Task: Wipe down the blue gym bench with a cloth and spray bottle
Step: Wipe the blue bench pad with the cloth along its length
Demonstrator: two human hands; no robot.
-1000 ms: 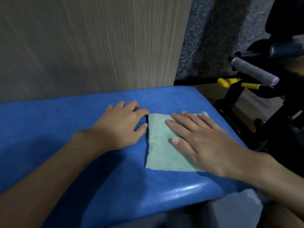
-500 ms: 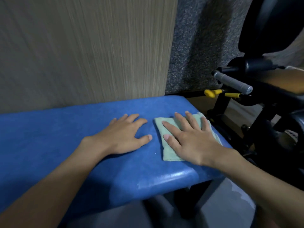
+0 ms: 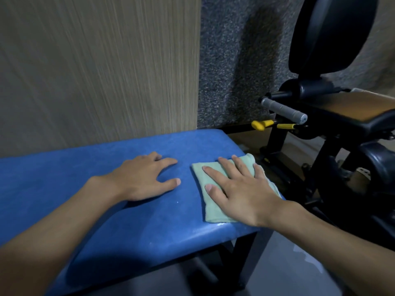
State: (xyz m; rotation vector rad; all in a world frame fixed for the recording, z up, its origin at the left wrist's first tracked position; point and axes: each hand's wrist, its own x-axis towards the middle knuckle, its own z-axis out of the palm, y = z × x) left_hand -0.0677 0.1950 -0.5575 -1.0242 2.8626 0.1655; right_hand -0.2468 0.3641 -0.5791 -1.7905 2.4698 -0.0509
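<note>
The blue gym bench (image 3: 102,167) runs from the left edge to the middle of the view, its padded end at the right. A folded light-green cloth (image 3: 203,174) lies on that right end. My right hand (image 3: 237,191) presses flat on the cloth with straight, spread fingers. My left hand (image 3: 143,178) rests flat on the bare blue pad just left of the cloth, fingers spread, not touching it. No spray bottle is in view.
A black exercise machine (image 3: 333,124) with a grey handle (image 3: 282,110) and yellow pins (image 3: 261,124) stands close to the bench's right end. A wood-grain panel (image 3: 96,71) and a speckled grey wall rise behind the bench. Grey floor lies below.
My right hand has slid the cloth rightward to the bench's end, where its corner bunches at the edge. The left hand stays flat, now a gap away from the cloth. The view has pulled back.
</note>
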